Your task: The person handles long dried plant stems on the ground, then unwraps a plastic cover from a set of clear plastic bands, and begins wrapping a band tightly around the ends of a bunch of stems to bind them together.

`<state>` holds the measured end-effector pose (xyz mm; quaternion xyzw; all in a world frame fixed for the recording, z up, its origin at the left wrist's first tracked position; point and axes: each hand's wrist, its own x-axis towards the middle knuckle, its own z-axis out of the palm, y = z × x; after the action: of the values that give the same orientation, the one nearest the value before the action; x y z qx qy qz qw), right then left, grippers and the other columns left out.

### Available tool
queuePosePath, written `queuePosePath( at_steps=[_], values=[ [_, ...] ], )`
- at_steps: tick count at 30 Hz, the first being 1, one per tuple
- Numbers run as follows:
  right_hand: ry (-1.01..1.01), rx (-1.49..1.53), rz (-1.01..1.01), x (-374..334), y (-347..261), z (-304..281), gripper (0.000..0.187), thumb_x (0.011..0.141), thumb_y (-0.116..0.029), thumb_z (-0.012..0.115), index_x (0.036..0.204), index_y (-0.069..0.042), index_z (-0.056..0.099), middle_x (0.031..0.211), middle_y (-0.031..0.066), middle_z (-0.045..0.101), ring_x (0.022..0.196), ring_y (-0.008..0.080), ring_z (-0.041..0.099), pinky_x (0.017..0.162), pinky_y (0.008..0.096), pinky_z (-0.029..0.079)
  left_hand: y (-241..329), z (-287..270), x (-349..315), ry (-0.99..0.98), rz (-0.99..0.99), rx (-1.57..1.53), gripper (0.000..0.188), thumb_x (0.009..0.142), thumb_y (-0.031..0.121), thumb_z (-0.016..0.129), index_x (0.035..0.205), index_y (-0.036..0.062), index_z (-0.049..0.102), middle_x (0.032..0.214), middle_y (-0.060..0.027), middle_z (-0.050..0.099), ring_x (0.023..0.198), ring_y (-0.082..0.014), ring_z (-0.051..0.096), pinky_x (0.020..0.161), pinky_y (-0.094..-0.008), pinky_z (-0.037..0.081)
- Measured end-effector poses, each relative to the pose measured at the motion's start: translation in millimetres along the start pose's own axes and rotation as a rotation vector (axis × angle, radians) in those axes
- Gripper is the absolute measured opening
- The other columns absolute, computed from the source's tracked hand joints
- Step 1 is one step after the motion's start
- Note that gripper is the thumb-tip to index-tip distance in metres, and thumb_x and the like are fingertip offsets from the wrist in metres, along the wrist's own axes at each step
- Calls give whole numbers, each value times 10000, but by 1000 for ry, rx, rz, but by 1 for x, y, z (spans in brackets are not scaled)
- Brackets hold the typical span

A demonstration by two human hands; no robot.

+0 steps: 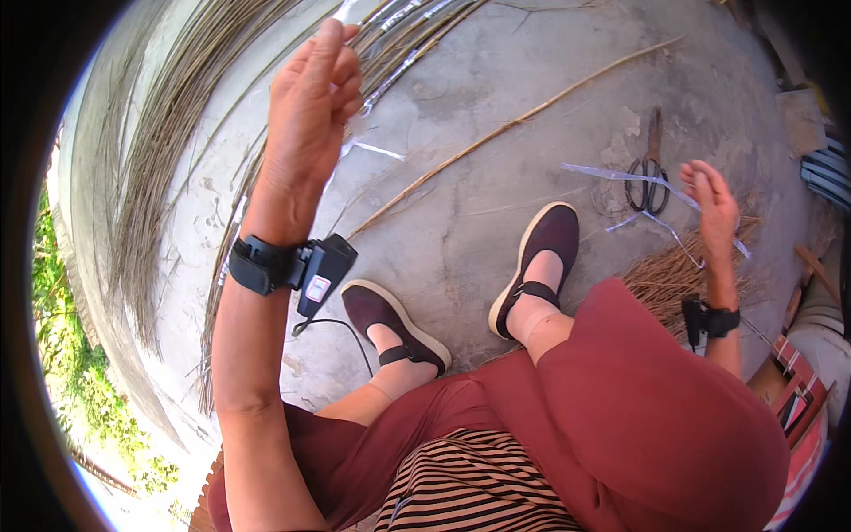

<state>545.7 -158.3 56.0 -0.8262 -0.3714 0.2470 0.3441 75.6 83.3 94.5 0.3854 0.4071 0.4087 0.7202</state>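
My left hand (pixel 315 97) is raised at the upper left, thumb and fingers closed on a white plastic strip (pixel 345 10) that runs up out of view. Below it lies a long row of thin sticks (pixel 403 66) with white plastic strips tied around them. On the right, my right hand (pixel 714 208) hovers with its fingers loosely stretched and the thumb near them; nothing shows held. Beside it, thin pale purple plastic strips (pixel 612 172) cross black-handled scissors (pixel 651 173) on the concrete floor. Whether this hand touches a strip is hard to see.
A long bare stick (pixel 523 118) slants across the concrete floor (pixel 461 177). Loose brown twigs (pixel 660 270) are piled by my right knee, and a large bundle of thin sticks (pixel 168 133) lies at the far left. My shoes (pixel 390 324) stand between them.
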Motion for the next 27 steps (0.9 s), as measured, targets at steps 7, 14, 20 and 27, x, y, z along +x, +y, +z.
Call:
queuePosePath(
  at_steps=[7, 14, 20, 27],
  values=[
    [-871, 746, -315, -58, -167, 177, 616, 772, -171, 673, 1272, -13, 350, 1055, 60, 521, 979, 140, 519, 855, 274, 427, -67, 134, -41, -40, -173, -147, 195, 876, 140, 551, 1019, 9, 530, 596, 62, 412, 461, -6, 305, 409, -169, 217],
    [-1114, 703, 72, -57, -172, 174, 330, 874, -228, 561, 1107, 1, 512, 726, 15, 569, 581, 49, 496, 487, 188, 383, -65, 126, -34, 44, -70, -291, 224, 937, 180, 441, 1012, -25, 489, 546, 56, 283, 446, -29, 221, 389, -188, 197],
    [-997, 443, -130, -64, -160, 154, 214, 905, -178, 486, 896, -1, 604, 563, -15, 527, 507, 45, 470, 463, 200, 379, -59, 103, -29, 172, -176, -451, 237, 924, 247, 481, 985, 20, 507, 511, 64, 215, 406, -26, 161, 337, -196, 119],
    [-1076, 328, -255, -68, -152, 161, 219, 887, -196, 515, 884, 7, 596, 557, -15, 518, 511, 49, 465, 478, 204, 385, -63, 90, -42, 234, -150, -401, 260, 925, 296, 466, 898, 40, 503, 492, 69, 197, 396, -33, 155, 347, -207, 122]
  ],
)
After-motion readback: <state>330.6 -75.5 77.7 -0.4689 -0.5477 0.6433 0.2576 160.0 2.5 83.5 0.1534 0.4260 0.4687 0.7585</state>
